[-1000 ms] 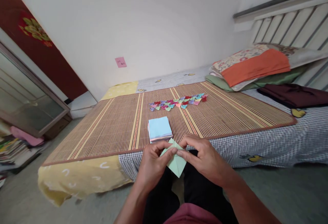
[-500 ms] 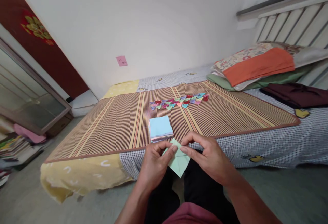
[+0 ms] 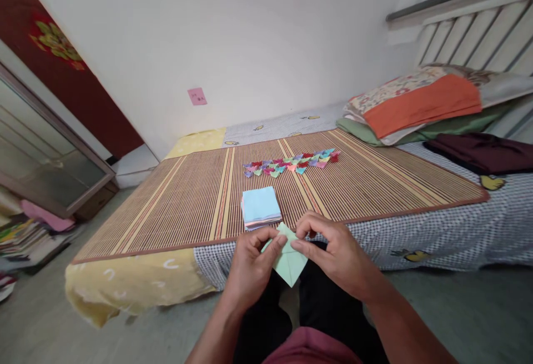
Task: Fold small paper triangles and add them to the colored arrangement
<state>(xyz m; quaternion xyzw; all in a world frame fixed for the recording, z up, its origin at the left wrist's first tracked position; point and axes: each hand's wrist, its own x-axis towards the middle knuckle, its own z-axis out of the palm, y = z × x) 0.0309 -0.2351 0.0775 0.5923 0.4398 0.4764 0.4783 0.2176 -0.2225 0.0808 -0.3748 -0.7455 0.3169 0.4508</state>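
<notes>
Just my side of the paper stack, I seem mid-fold: my left hand pinches the green paper; whether my right hand grips its edge, I can't tell. Creasing next calls for aligned edges.

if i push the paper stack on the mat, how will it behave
The paper stack would probably slide apart somewhat, its visible edges looking uneven. It likely won't roll or tip, lying low and flat on the mat.
</notes>
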